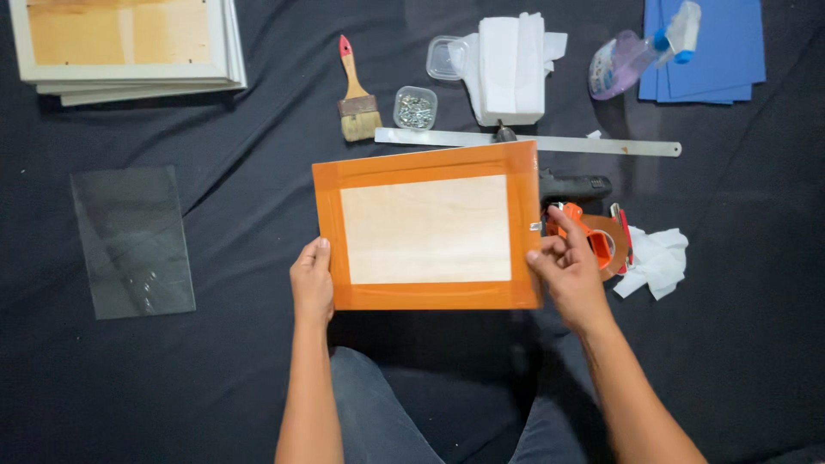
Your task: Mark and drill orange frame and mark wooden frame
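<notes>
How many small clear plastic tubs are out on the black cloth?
2. One small clear plastic tub of metal bits sits right of the wooden paintbrush; an empty clear tub lies behind it, against the folded white cloths, which may hide more.

The orange wooden picture frame (427,226) lies mid-cloth on the black cloth (739,344). Behind it lies the long steel ruler (528,142); right of it, the orange tape dispenser (601,241); toward the left edge, the clear glass pane (133,241); at the far left corner, the stacked white frames (129,47).
</notes>
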